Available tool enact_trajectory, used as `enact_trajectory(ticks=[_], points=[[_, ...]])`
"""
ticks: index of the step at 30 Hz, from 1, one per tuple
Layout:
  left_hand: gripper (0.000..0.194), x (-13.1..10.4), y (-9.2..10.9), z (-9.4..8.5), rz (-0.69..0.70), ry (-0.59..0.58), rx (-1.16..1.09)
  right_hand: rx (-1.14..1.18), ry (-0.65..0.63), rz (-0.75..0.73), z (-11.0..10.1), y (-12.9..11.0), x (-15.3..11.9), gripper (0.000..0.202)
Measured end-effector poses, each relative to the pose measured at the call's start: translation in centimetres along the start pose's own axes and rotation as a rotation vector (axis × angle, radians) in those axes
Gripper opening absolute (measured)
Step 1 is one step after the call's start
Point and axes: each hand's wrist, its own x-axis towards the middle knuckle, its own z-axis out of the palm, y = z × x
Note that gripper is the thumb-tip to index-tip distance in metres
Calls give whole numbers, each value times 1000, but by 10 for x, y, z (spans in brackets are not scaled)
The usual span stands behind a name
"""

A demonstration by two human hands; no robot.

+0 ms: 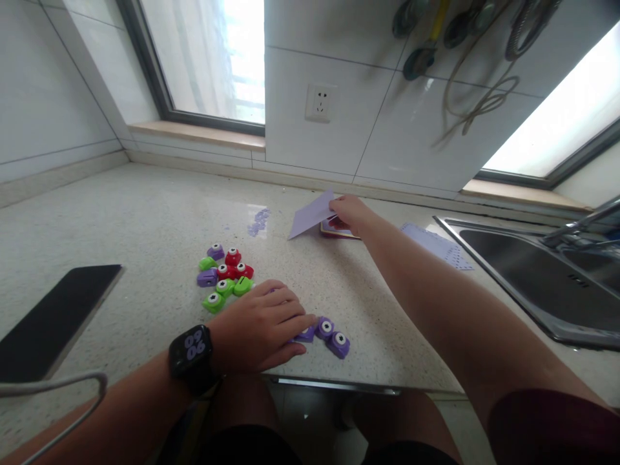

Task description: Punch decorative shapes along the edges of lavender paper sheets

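My right hand (349,212) pinches the right edge of a light purple sheet of paper (312,214), which is tilted above the counter. Beneath that hand lies a flat stack with a reddish, yellow-edged cover (339,227), partly hidden. My left hand (268,323) lies palm down with fingers stretched over a purple craft punch (306,334), which it mostly covers. Two more purple craft punches (334,337) stand just right of its fingertips. Left of that hand is a cluster of red craft punches (233,257), green craft punches (213,301) and purple ones.
Small purple paper cut-outs (259,221) lie on the speckled counter (165,213). A punched purple sheet (433,244) rests beside the metal sink (508,258). A black tablet-like slab (62,316) is at the left, near a white cable (58,385).
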Motion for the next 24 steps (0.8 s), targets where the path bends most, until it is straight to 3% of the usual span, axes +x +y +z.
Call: enact_trajectory(ticks=[7,10,13,17,20,24], points=[[35,-2,0,-1,-19,16,-13,-72,-58,-9,42,-14,19,9],[35,-2,-1,-2,-19,28,-3,-74,-76,-25,49,-16,17,9],[34,-1,-1,-3,-21,35,-8,-39,-67,-59,38,-17,9,9],[29,-4,-1,-4,-86,103,-60,61,-39,-106,5,-14,-14,10],[24,-8,-4,-7,-335,301,-146,160,-62,-156,-18,-2,-42,9],[33,-5,-14,-14,-953,638,-431,321,-223,-217,-28,29,-85,4]])
